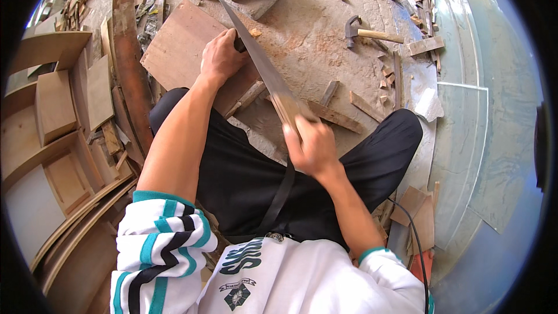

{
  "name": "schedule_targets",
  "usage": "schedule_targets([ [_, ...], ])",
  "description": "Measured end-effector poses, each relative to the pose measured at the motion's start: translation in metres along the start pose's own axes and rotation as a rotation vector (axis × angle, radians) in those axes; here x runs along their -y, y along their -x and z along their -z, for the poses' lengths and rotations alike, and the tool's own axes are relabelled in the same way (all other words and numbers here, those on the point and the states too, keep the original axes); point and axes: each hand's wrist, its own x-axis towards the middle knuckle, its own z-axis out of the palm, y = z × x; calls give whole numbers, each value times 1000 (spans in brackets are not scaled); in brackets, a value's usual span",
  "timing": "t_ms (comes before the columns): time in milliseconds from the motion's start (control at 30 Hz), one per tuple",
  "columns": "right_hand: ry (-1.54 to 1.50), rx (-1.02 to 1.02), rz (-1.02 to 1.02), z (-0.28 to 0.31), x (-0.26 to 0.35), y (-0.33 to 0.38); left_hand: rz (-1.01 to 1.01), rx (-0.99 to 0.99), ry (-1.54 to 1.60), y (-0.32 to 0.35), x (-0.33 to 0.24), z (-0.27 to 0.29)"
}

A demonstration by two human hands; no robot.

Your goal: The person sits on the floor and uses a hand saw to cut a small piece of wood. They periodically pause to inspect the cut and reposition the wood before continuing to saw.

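One wooden-handled saw (263, 61) is gripped by the right hand (314, 145) at frame centre, one dark, mostly hidden object (239, 44) by the left hand (222, 56), upper centre.

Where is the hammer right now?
In the head view, the hammer lies on the ground, upper right of the middle, beyond the right knee and just left of the scattered wood scraps.

Grey-headed, wooden-handled claw hammer (372, 34), upper right; light-brown wooden compartmented unit (57, 104), far left; jagged white chunk (429, 105), right.
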Motion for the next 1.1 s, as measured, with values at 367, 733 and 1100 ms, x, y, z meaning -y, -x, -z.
schedule_targets([
  [367, -74, 12, 20, 5, -6, 4, 28, 23, -38, -2, 0, 6],
  [733, -62, 45, -14, -1, -12, -13, 32, 11, -56, -3, -1, 4],
  [1100, -30, 43, 31, -4, -14, -29, 2, -49, 4, -2, 3, -1],
])
